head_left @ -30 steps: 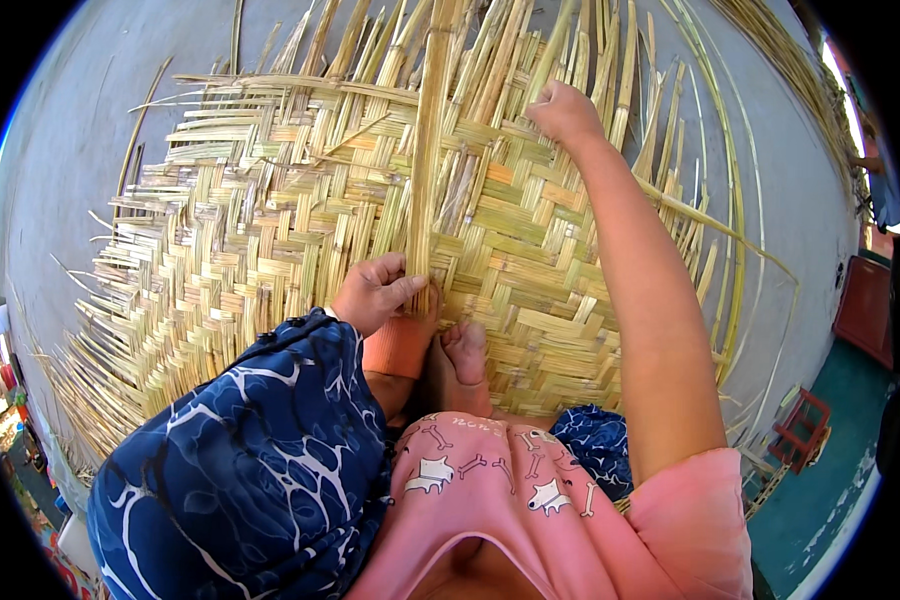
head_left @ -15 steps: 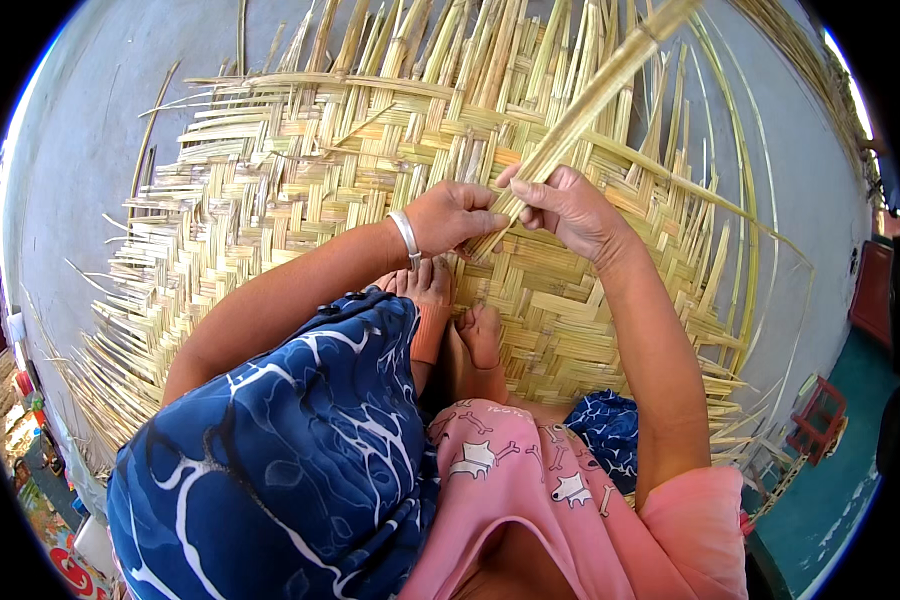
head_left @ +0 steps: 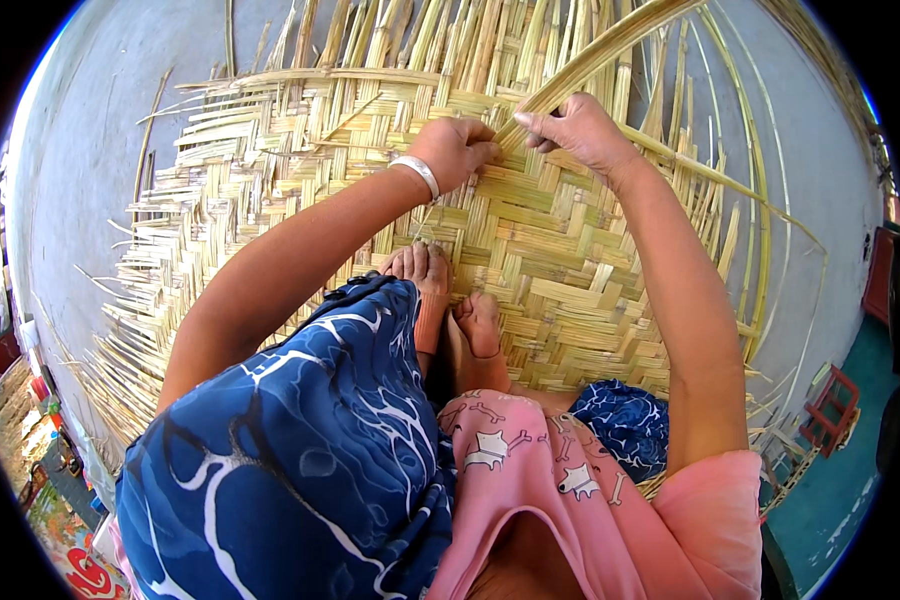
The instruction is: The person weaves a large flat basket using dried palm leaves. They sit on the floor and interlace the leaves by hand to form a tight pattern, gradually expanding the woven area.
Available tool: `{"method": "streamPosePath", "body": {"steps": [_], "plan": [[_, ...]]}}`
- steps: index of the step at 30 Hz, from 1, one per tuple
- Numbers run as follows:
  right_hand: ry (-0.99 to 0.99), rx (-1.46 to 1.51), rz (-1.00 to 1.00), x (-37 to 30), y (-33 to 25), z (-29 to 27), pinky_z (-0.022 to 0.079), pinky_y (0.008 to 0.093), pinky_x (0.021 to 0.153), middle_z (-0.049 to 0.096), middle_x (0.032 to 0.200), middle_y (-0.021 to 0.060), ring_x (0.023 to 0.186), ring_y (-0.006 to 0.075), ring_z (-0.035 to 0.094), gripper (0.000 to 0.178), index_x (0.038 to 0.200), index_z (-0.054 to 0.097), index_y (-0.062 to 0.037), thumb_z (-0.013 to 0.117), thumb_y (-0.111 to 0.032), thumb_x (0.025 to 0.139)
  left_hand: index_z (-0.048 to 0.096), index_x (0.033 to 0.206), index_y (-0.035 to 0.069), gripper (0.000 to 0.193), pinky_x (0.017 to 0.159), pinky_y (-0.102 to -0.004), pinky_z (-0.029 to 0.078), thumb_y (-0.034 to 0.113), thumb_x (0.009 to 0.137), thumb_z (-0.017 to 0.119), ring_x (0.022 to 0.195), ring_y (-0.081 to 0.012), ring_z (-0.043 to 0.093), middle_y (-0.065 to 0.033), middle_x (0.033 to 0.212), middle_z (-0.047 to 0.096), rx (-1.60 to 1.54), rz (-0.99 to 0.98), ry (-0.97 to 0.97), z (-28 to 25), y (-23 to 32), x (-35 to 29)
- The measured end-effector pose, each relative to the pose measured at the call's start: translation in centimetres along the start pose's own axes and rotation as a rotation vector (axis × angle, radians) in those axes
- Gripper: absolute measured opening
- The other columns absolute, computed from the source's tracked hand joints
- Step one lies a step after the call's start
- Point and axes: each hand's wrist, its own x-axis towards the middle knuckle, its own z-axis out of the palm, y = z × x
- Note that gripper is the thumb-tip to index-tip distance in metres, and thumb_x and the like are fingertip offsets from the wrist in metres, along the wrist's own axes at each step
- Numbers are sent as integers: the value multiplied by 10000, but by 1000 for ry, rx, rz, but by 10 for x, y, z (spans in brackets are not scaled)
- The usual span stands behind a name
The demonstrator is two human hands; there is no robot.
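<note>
A woven mat [head_left: 550, 240] of flat, split pale yellow-green stalks spreads beneath my bare feet [head_left: 420, 268]. My right hand [head_left: 588, 138] pinches a long, wide split-cane strip [head_left: 600, 55] between thumb and fingers. The strip slants up to the right, past the mat's far side. Its near end comes down at my left hand [head_left: 454, 152], whose fingers are closed around that end, low over the weave. My left fingers hide the strip's tip, so I cannot tell whether it is tucked under the weave. A pale band circles my left wrist.
Loose stalk ends [head_left: 470, 45] fan out along the far side and left of the mat. Long thin strips [head_left: 745, 190] lie on the grey floor [head_left: 80, 190] at right. A small red wooden chair [head_left: 830, 408] stands at the far right. Blue patterned cloth [head_left: 300, 450] covers my left leg.
Both my hands have moved away from me, toward the mat's far side, carrying the strip with them. The right hand has also drifted slightly to the right, apart from the left.
</note>
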Motion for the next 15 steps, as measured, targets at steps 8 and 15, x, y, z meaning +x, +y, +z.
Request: {"method": "streamPosePath", "body": {"steps": [8,15], "plan": [[146,-97,-83,36,21,-7,514,295,614,642,714,120,624,153,602,358,789,626,18,680,-335,824,611,1080,-1,243,619,-288,508,118,871,578,613,-171,624,-117,798,659,232,76,79,-3,-5,6],[265,-449,-270,40,27,1,448,410,596,558,636,199,555,301,508,527,588,531,46,685,-417,784,581,1163,138,290,652,-387,533,195,889,508,748,-316,638,-110,1008,624,853,322,161,8,-15,6]]}}
